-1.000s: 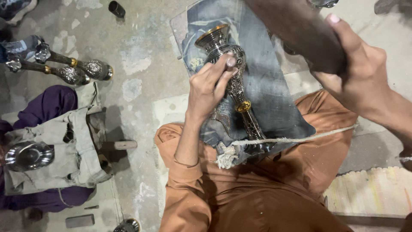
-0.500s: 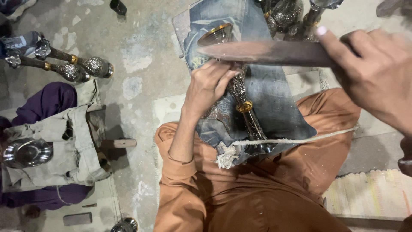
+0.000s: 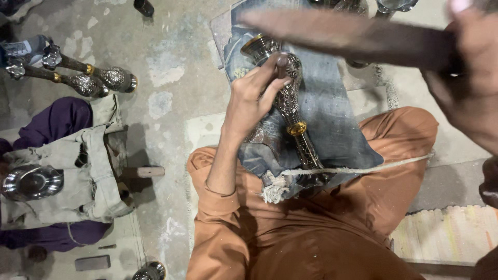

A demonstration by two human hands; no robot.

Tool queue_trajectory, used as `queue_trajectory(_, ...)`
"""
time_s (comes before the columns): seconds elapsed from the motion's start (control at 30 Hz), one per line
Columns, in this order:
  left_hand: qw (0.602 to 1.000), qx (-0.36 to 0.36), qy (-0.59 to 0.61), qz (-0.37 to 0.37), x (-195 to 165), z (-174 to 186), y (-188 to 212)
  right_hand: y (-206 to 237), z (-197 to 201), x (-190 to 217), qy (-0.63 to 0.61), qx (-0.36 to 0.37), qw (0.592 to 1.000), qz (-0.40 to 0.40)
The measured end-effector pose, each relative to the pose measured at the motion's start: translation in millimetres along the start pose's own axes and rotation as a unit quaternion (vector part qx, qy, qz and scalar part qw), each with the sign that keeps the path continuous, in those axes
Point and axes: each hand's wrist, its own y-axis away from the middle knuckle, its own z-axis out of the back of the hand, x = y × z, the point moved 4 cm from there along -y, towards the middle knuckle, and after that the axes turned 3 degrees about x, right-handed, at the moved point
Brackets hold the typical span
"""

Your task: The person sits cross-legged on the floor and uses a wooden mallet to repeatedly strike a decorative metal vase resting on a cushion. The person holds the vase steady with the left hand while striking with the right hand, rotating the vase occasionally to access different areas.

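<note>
The left hand (image 3: pixel 252 98) is pinching a small dark tool (image 3: pixel 282 63) and pressing its tip on a shiny silver vase (image 3: pixel 287 98) with a gold ring around its neck. The vase is lying on a blue cloth (image 3: pixel 332 124) across the person's lap, and a pale rope (image 3: pixel 363 167) is crossing over its thin end. The right hand (image 3: pixel 467 78) is gripping a long brown wooden stick (image 3: pixel 342 33) up high; it is looking blurry. Two more silver vases (image 3: pixel 78 78) are lying on the grey floor (image 3: pixel 171 62) to the left, well apart. A wooden handle (image 3: pixel 142 171) is lying near the knee.
</note>
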Motion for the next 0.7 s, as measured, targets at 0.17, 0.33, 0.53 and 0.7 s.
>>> queue_trajectory(0.17, 1.0, 0.003, -0.011, 0.01, -5, 4, 0, -10, -4, 8, -0.026, 0.041, 0.999, -0.012)
queue_trajectory(0.33, 0.999, -0.031, -0.016, -0.022, -7, 1, 5, -21, 5, 22, -0.08, 0.024, 0.996, 0.02)
queue_trajectory(0.53, 0.998, -0.051, 0.018, 0.009, 0, -2, 9, -24, 6, 29, 0.172, 0.078, 0.979, 0.083)
queue_trajectory(0.7, 0.979, -0.081, 0.172, 0.074, 2, -1, 11, 1, 0, 7, -0.057, 0.02, 0.998, 0.006)
